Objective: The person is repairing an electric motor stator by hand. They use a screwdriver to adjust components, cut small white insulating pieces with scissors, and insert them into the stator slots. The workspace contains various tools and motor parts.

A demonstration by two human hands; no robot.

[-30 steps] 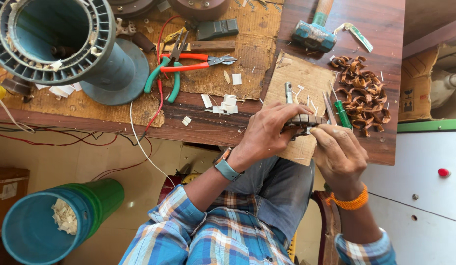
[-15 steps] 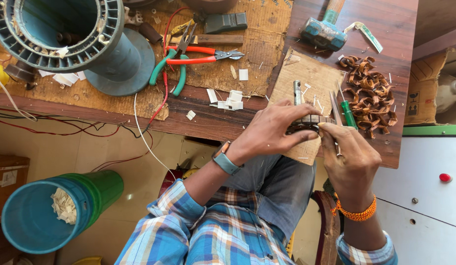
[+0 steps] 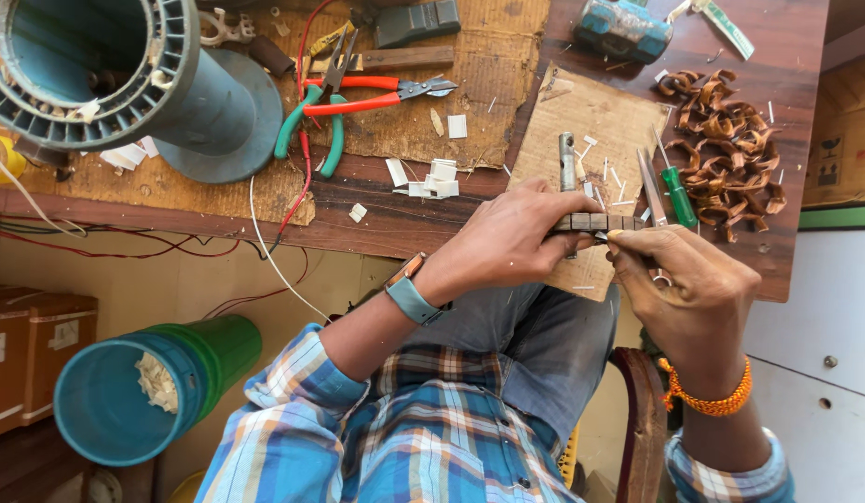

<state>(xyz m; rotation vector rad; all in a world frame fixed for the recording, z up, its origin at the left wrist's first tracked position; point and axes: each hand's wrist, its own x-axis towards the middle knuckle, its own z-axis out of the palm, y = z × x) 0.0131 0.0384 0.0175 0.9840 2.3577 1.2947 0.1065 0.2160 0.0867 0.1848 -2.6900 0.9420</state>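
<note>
Worktop (image 3: pixel 376 219) carries a blue-grey stator housing (image 3: pixel 125 84) far left, cardboard sheet (image 3: pixel 591 121) under the work, copper curls (image 3: pixel 730 158) right. Left hand (image 3: pixel 507 242) grips a small dark segmented bar (image 3: pixel 595 222) over the cardboard; right hand (image 3: pixel 693 289) pinches its end, fingers closed.

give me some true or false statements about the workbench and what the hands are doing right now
1. Both hands hold a small dark segmented bar. True.
2. The left hand wears an orange thread bracelet. False: it wears a blue-strapped watch; the bracelet is on the right hand.
3. Red-handled pliers lie on cardboard. True.
4. The green-handled screwdriver is in the right hand. False: it lies on the bench beside curled copper strips.
</note>
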